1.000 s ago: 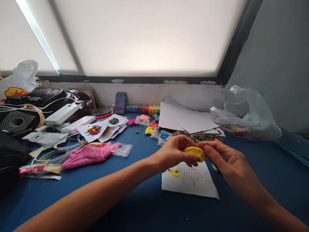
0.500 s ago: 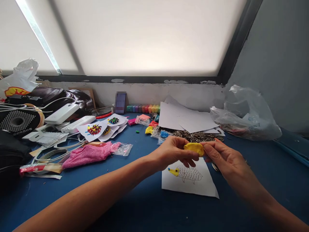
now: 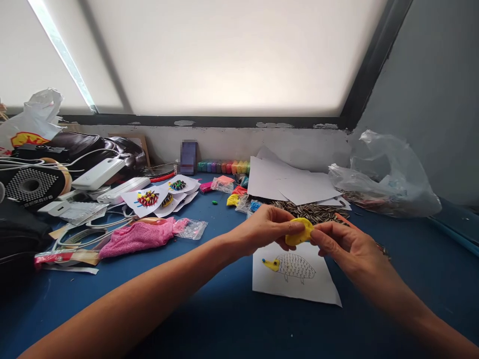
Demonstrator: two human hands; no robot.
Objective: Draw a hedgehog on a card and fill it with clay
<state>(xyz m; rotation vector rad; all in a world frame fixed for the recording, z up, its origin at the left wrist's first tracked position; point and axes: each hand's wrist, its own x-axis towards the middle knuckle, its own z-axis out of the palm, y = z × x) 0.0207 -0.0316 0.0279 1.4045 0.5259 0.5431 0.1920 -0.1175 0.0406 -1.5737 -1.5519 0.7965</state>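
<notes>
A flattened, roundish piece of yellow modelling clay [image 3: 301, 233] is held up over the table between my two hands. My left hand [image 3: 271, 227] is closed on it, thumb on the near face and fingers behind. With thumb and forefinger, my right hand [image 3: 339, 242] pinches its right edge. Below lies a sheet of white paper [image 3: 277, 291] bearing a drawn hedgehog [image 3: 297, 267]. The hedgehog's face is covered in yellow clay, with a blue nose tip and a dark eye; its body shows only pen marks.
Striped sunflower seeds [image 3: 307, 212] are heaped behind my hands, partly under white sheets [image 3: 292, 179]. A clear plastic bag [image 3: 392, 184] lies to the right. Finished hedgehog pictures [image 3: 147, 199], a pink cloth [image 3: 140, 238], cables and white devices crowd the left. Coloured clay blocks [image 3: 224, 167] line the back.
The yellow clay has been turned, so it now shows a rounder, broader face. My left thumb has shifted onto its upper part, and both hands stay on it.
</notes>
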